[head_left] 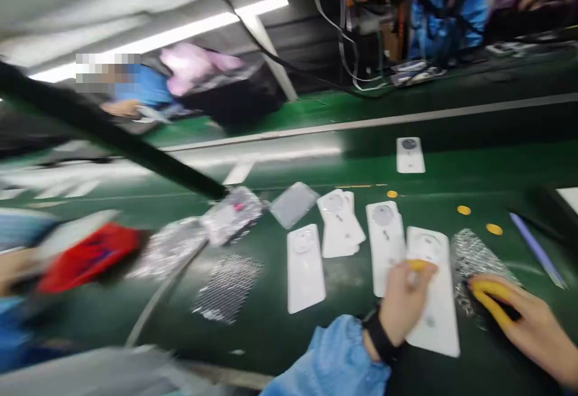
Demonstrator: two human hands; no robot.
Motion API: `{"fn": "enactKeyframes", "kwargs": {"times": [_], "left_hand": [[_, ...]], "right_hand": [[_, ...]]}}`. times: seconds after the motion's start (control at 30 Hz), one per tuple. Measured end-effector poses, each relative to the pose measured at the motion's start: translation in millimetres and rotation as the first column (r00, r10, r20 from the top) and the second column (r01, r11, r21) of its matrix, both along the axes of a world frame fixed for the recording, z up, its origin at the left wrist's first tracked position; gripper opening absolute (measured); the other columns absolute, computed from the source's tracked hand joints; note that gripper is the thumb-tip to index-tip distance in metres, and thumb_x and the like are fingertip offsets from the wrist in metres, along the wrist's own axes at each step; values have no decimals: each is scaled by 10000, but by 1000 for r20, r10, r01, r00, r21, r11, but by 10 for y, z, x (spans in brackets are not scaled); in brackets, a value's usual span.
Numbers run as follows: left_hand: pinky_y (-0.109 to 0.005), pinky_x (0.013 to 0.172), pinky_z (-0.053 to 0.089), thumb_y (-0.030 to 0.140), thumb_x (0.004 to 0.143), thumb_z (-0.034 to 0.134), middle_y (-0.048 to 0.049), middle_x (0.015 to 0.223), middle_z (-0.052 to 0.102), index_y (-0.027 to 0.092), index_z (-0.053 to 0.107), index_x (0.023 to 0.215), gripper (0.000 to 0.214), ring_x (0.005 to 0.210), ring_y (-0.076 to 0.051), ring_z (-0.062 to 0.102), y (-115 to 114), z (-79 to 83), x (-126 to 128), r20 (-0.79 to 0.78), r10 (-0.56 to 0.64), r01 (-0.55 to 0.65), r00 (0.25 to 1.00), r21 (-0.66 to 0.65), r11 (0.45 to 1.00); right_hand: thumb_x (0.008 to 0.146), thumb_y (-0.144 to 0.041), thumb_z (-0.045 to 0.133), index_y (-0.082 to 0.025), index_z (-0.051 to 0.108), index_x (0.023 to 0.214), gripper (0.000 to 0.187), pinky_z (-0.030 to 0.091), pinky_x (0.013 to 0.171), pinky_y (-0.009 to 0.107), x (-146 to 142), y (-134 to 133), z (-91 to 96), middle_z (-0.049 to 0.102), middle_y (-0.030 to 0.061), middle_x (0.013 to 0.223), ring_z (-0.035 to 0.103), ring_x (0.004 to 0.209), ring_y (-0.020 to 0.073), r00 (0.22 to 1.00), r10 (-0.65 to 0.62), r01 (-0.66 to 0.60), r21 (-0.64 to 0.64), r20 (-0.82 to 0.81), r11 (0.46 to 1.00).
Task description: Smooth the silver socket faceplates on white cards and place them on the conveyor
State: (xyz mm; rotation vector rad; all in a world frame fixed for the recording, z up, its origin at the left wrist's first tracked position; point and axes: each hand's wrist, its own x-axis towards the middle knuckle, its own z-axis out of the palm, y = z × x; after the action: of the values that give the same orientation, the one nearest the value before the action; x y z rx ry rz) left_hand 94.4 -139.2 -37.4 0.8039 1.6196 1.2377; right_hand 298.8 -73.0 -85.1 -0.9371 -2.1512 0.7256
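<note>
My left hand [401, 306], in a blue sleeve with a black wristband, has a yellow finger cot and rests its fingertips on a white phone-shaped panel [433, 293]. My right hand [528, 324], also wearing yellow finger cots, lies over the edge of a silver mesh sheet [474, 257]. Blur hides what its fingers pinch. Further white panels [383, 239] [306, 268] lie to the left, each with a round disc near one end. A stacked group of them [338, 224] sits beyond.
More silver mesh sheets [228, 287] and a grey film [293, 204] lie on the green belt [280, 336]. A blue-handled tool [537, 250] and yellow dots sit to the right. A co-worker's hand [11, 269] is beside a red item [90, 257] at far left.
</note>
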Motion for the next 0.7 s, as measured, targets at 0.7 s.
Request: {"fn": "enactKeyframes", "kwargs": {"times": [0.7], "left_hand": [[-329,723,576,316,847,606,-33,772,718,202,585,1095,273,902,-257,709,-278,182,80,-47,-164,168,985,88,982]], "right_hand": [[855,-27,573,-179,629,1016,228,553,805,401,-696,-35,825,677,91,970,625,911,199,977,122,-77,244,-176,967]]}}
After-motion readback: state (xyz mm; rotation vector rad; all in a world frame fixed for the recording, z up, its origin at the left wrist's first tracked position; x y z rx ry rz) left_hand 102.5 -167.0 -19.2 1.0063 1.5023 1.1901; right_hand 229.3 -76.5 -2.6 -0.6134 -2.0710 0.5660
